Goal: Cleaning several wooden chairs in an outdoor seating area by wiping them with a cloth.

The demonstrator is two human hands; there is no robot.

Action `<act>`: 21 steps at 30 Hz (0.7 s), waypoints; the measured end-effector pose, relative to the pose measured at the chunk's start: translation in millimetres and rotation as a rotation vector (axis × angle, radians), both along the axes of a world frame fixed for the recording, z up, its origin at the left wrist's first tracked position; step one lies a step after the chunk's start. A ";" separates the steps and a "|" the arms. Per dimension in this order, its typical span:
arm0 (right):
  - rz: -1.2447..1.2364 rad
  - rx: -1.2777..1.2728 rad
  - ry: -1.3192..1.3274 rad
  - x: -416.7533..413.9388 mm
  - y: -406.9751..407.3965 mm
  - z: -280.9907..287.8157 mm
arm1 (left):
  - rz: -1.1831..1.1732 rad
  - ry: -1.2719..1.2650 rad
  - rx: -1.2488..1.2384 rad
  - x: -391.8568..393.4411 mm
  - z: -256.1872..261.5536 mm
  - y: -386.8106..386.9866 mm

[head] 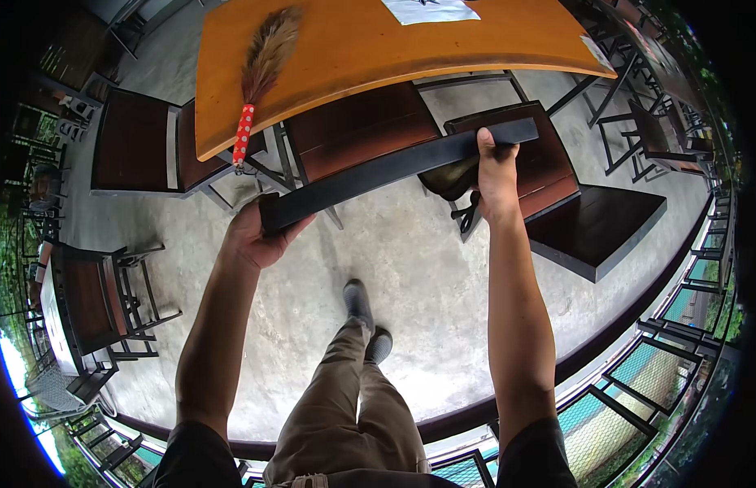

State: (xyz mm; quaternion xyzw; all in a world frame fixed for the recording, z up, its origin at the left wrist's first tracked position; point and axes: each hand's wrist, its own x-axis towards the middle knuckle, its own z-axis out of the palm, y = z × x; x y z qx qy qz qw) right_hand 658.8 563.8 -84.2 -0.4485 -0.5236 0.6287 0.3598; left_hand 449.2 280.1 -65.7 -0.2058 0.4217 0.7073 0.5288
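I hold a long, flat-sided black bar or panel edge level in front of me, above the floor. My left hand grips its left end from below, with the fingers partly hidden. Near the right end, my right hand clasps it with the thumb on top. Just beyond lies an orange-brown wooden table. A feather duster rests on it, its red spotted handle jutting past the edge. By my right hand hangs a dark bag-like thing, partly covered.
Dark wooden chairs stand around the table, including a chair at left and a brown seat partly under it. A dark panel sits at right. Another chair is at far left. Metal mesh railing runs behind me. White paper lies on the table.
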 end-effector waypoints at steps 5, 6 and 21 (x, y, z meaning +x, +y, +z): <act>0.040 -0.026 -0.018 -4.2 -3.6 -5.0 | -0.048 -0.045 -0.043 -13.3 3.9 -4.3; 0.018 0.024 0.015 -5.1 -2.9 -8.6 | -0.058 -0.036 -0.016 -16.5 1.7 -5.7; -0.041 0.129 0.165 -24.8 -7.9 -9.6 | -0.056 0.032 0.036 -31.8 6.1 -4.0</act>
